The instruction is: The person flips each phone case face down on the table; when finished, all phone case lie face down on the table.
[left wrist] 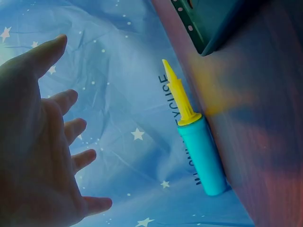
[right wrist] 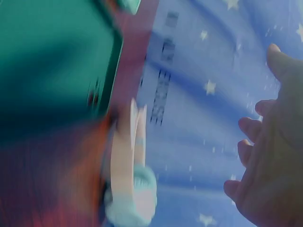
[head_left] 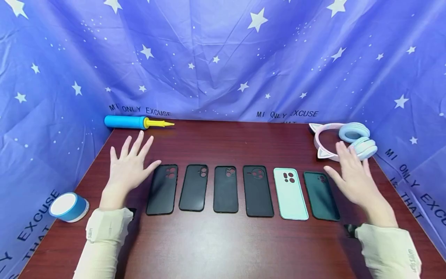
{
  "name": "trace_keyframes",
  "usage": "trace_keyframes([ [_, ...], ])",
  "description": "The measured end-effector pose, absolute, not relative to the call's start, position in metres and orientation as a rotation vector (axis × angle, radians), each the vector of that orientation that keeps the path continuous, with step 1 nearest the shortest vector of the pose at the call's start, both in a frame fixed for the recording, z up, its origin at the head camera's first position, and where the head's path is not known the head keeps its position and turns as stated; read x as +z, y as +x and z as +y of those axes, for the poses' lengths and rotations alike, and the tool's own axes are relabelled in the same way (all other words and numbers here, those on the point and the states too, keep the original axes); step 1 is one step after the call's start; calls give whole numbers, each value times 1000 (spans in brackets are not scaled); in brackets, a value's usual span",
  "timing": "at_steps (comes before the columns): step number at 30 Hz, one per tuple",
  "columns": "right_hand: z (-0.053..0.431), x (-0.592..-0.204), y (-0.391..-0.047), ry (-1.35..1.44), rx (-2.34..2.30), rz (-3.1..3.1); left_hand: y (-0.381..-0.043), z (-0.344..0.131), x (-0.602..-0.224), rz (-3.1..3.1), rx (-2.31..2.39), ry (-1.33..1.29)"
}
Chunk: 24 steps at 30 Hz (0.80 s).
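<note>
Six phone cases would be several; they lie in a row across the table. From the left come a black phone case (head_left: 162, 193), a second black case (head_left: 193, 192), a third (head_left: 225, 193) and one with a round camera cutout (head_left: 258, 195). A mint case (head_left: 291, 197) and a dark green case (head_left: 322, 199) end the row. My left hand (head_left: 129, 166), fingers spread, is just left of the first black case and holds nothing. My right hand (head_left: 359, 182), also holding nothing, is right of the dark green case, its fingertips overlapping the headphones in the head view.
A blue and yellow hand pump (head_left: 129, 122) lies at the back left. Cat-ear headphones (head_left: 324, 149) rest at the back right. A blue and white round object (head_left: 69, 206) stands at the left edge. A starry blue curtain (head_left: 209, 77) encloses the table (head_left: 209, 248).
</note>
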State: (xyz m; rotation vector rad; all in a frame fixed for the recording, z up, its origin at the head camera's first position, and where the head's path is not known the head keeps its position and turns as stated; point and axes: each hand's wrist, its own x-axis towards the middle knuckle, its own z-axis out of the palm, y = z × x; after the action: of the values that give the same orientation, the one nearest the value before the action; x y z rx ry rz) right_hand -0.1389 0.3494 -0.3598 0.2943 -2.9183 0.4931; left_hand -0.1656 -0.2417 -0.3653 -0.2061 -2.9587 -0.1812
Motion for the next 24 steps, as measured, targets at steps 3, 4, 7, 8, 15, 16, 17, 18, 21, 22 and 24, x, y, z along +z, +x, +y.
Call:
trace_keyframes([
  [3,329,-359,-143,365,570,-2866,-165,-242,-368,-2961,-202,-229],
  [4,322,-359,-145,391,592,-2843,-165,-242,-368,-2964,-212,-236],
  [7,301,-358,-148,466,655,-2786,-164,-243,-369,-2978,-239,-252],
  [8,294,-358,-149,484,671,-2779,-163,-243,-370,-2984,-246,-253],
  [15,238,-357,-159,525,767,-2853,-161,-245,-374,-3036,-255,-256],
  [16,230,-357,-161,540,779,-2863,-161,-245,-374,-3045,-254,-258],
  [17,222,-357,-163,558,786,-2872,-161,-244,-374,-3053,-254,-262],
  [18,215,-357,-165,574,795,-2882,-160,-244,-375,-3063,-253,-260],
  [21,191,-357,-171,640,812,-2894,-159,-245,-377,-3083,-245,-251],
  [22,183,-357,-173,664,817,-2894,-159,-245,-378,-3092,-250,-245],
  [24,168,-357,-176,707,831,-2890,-158,-245,-380,-3114,-266,-226],
])
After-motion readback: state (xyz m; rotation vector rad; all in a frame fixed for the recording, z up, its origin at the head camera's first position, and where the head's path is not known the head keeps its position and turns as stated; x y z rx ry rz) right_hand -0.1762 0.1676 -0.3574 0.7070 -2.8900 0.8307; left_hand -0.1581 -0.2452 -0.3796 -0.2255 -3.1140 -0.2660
